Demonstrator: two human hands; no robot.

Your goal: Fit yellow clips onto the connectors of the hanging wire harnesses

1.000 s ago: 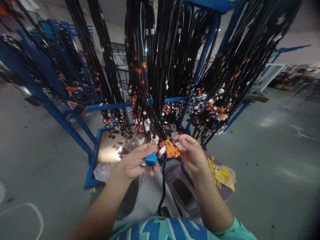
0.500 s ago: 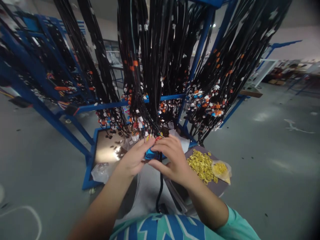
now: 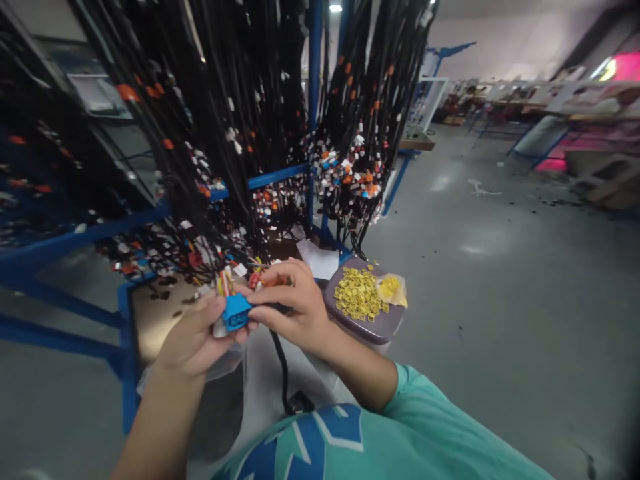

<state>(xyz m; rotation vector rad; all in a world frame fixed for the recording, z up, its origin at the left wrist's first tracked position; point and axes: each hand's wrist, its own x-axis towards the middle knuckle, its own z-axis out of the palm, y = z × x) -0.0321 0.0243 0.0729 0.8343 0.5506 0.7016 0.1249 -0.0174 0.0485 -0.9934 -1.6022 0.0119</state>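
A blue wire connector (image 3: 236,313) with an open slotted face sits between my two hands. My left hand (image 3: 193,333) grips it from the left, thumb on top and fingers beneath. Coloured wires (image 3: 226,281) rise from its back toward the hanging harnesses. My right hand (image 3: 295,307) is closed at the connector's right side, fingertips and thumb touching it. Behind those fingers a red connector (image 3: 255,277) shows in part. Below the hands, a black cable (image 3: 281,363) runs down over my lap.
Bundles of black wire harnesses (image 3: 220,100) hang from a blue metal frame (image 3: 280,176). To my right, a purple-grey stool (image 3: 360,328) carries many small yellow clips (image 3: 357,293) and a plastic bag (image 3: 393,290) of more. White paper (image 3: 320,260) lies behind it.
My view has swung right, so the frame and stool sit further left. The blue connector now faces me more fully, and its slotted face shows. Both hands remain on it.
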